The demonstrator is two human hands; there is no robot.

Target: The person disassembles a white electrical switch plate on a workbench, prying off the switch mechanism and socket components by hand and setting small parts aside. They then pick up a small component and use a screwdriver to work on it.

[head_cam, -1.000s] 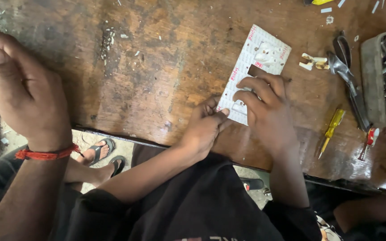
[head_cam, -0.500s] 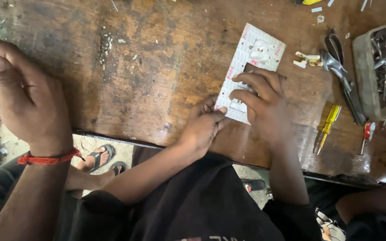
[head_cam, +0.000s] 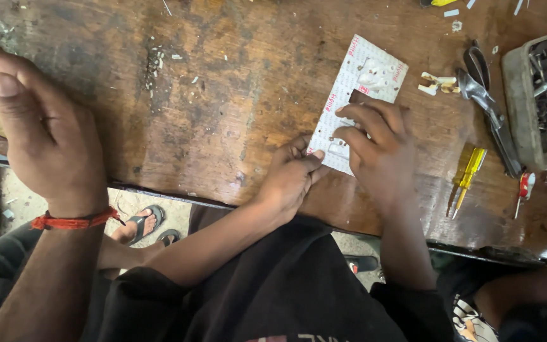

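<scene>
A white rectangular switch plate (head_cam: pixel 356 76) lies tilted on the worn wooden table (head_cam: pixel 223 95). My left hand (head_cam: pixel 289 174) pinches the plate's lower corner at the table's near edge. My right hand (head_cam: pixel 381 152) rests on the plate's lower half with curled fingers, and a small dark piece (head_cam: pixel 356 97) sits at its fingertips. The plate's upper half, with white sockets, is uncovered.
Another person's large hand (head_cam: pixel 42 139) with a red thread bracelet (head_cam: pixel 74 221) holds a phone at the left edge. To the right lie pliers (head_cam: pixel 492 114), a yellow screwdriver (head_cam: pixel 466 177), a red-handled tool (head_cam: pixel 524 188) and a grey tray of metal parts (head_cam: pixel 539 95). Sandalled feet show under the table.
Both my hands stay on the plate, and the fingers of my right hand have shifted slightly. The other person's hand has hardly moved.
</scene>
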